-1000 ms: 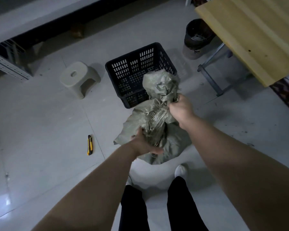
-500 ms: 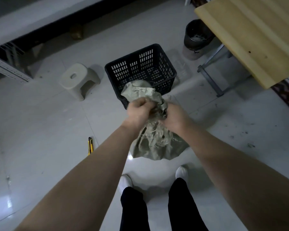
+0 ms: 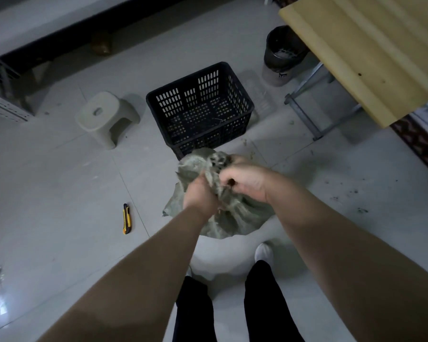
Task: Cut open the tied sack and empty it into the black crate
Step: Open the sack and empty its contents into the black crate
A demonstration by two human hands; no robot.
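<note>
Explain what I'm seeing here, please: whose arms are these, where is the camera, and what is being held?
There is no machine. A person wears one wide camera on the head, looking forward and down, so the arms reaching in from below are their own. The left hand and right hand both have a grip on the bunched top of a grey-green sack, held just this side of a black crate. On the tiled floor a yellow knife lies to the left, and a pale stool stands beside the crate. A dark bin stands by a wooden table at upper right.
</note>
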